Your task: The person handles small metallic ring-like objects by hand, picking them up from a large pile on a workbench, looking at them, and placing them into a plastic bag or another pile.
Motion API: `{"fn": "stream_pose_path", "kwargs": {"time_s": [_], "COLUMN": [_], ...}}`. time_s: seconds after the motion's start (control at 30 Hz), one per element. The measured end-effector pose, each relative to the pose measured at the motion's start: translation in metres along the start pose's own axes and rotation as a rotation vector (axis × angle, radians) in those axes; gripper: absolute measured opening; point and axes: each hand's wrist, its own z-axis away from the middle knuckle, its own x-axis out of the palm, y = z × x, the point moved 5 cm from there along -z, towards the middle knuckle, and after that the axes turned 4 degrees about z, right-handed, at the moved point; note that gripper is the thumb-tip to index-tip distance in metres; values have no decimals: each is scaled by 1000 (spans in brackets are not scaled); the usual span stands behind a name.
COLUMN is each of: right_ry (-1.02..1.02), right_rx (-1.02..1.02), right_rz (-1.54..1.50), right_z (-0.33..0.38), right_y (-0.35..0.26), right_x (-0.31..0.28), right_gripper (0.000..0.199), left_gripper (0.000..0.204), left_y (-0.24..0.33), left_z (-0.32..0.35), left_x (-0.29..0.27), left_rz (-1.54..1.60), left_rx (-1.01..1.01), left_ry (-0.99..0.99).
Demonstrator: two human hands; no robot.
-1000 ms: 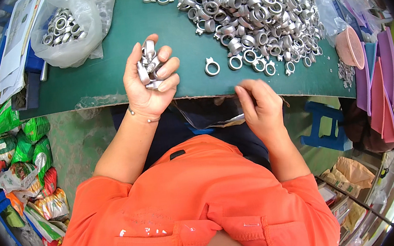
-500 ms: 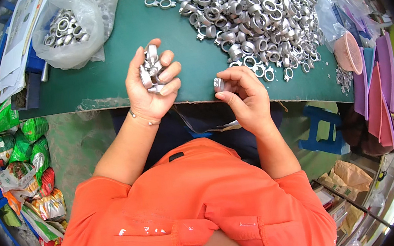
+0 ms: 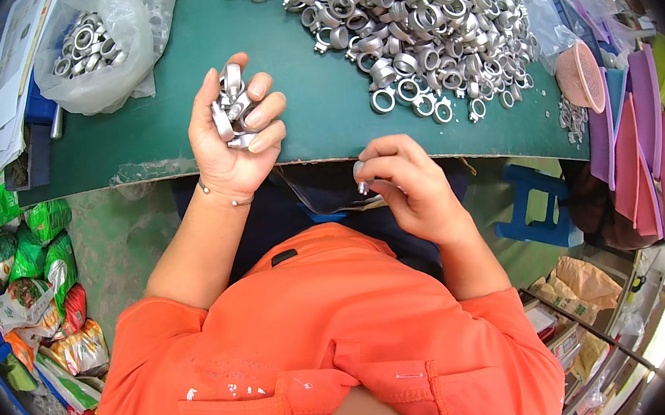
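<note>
My left hand (image 3: 234,137) is turned palm up over the front of the green table, its fingers curled round several silver metal ring clamps (image 3: 235,104). Between the thumb and fingers of my right hand (image 3: 411,187) I pinch one more small metal ring clamp (image 3: 360,176), just off the table's front edge; my fingers cover part of it. A large heap of the same ring clamps (image 3: 418,16) spreads over the far right of the table. An open clear plastic bag (image 3: 128,71) at the far left holds more of them.
The green table (image 3: 298,114) has a worn front edge. Papers (image 3: 13,95) lie at its left end, and a pink basket (image 3: 578,76) stands at the right end beside purple and pink panels (image 3: 636,167). Under the right side is a blue stool (image 3: 535,202). Colourful packages (image 3: 50,253) lie at left.
My right hand has come down and toward me with its ring clamp, from over the table edge to just off it, and the clamp is turned. The whole view has shifted slightly.
</note>
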Motion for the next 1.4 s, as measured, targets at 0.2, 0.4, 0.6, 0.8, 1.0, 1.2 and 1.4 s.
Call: {"fn": "stream_pose_path", "kwargs": {"time_s": [0.2, 0.4, 0.6, 0.8, 1.0, 1.2, 1.4], "right_ry": [237, 292, 384, 381, 333, 210, 233], "right_rx": [-62, 50, 126, 137, 216, 380, 320], "right_rz": [529, 685, 102, -492, -832, -1043, -993], "right_z": [-13, -26, -4, 8, 10, 18, 21], "right_y": [5, 14, 27, 32, 35, 39, 40], "right_x": [-17, -14, -21, -10, -6, 0, 1], "right_gripper": [18, 22, 26, 26, 24, 22, 18], "left_gripper": [34, 34, 34, 34, 34, 34, 34], "left_y": [0, -1, -1, -1, -1, 0, -1], "left_z": [-2, -1, -3, -1, -2, -2, -3], "left_x": [0, -1, 0, 0, -1, 0, 0], "left_rz": [6, -1, -8, 2, 3, 4, 7], "left_rx": [-2, -12, -8, -16, -16, -13, -14], "left_ry": [-1, 3, 14, 5, 12, 3, -1]}}
